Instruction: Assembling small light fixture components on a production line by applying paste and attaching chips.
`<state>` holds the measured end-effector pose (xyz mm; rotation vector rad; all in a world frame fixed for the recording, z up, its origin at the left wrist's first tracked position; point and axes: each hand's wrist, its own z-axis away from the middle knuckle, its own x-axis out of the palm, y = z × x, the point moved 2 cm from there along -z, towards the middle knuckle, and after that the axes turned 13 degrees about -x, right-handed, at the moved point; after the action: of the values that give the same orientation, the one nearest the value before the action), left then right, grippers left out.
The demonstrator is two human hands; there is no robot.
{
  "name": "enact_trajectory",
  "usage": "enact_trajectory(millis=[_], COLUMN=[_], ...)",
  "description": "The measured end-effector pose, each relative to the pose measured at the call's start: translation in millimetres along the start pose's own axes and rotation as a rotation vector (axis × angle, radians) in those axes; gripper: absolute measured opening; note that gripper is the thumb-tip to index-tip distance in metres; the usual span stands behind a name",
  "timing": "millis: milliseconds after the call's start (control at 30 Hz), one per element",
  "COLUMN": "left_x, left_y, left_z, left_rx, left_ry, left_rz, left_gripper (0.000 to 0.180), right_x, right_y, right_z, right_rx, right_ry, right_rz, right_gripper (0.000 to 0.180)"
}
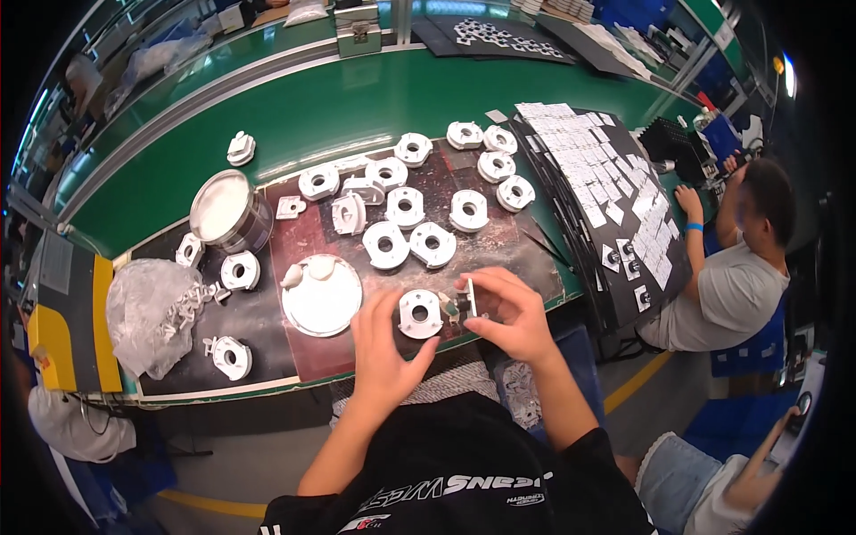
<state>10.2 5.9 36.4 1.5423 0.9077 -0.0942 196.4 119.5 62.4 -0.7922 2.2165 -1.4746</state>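
My left hand (383, 343) grips a white round housing (433, 326) with a dark centre hole, its thumb and fingers on either side. My right hand (515, 321) pinches a thin white square plate (472, 299) edge-on, with a small dark part on its left face. Between the two lies a small greenish-tan piece (449, 308); what it is attached to, I cannot tell. Beyond my hands, several similar white housings (387, 245) lie on the dark mat. Left of my left hand is a round white lid (323, 312) with two whitish lumps on it.
A round tin (254, 223) stands at the back left. Near it lies a clear plastic bag (143, 312) beside small white pieces (192, 303). Dark boards (580, 223) bearing white squares are stacked at right. A co-worker (736, 276) sits beyond them. A blue bin (578, 361) is below the table edge.
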Motion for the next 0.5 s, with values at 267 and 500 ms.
enact_trajectory(millis=[267, 500], left_x=[21, 24], left_y=[-31, -38], left_z=[-7, -1], left_rx=[-0.032, -0.040], left_ry=[-0.101, -0.030], left_rz=[0.002, 0.055], left_gripper=[0.075, 0.076], right_x=[25, 38], right_y=[3, 10], right_z=[-37, -34], right_rx=[-0.202, -0.188], right_ry=[-0.443, -0.541], right_rz=[0.655, 0.678], right_gripper=[0.046, 0.045])
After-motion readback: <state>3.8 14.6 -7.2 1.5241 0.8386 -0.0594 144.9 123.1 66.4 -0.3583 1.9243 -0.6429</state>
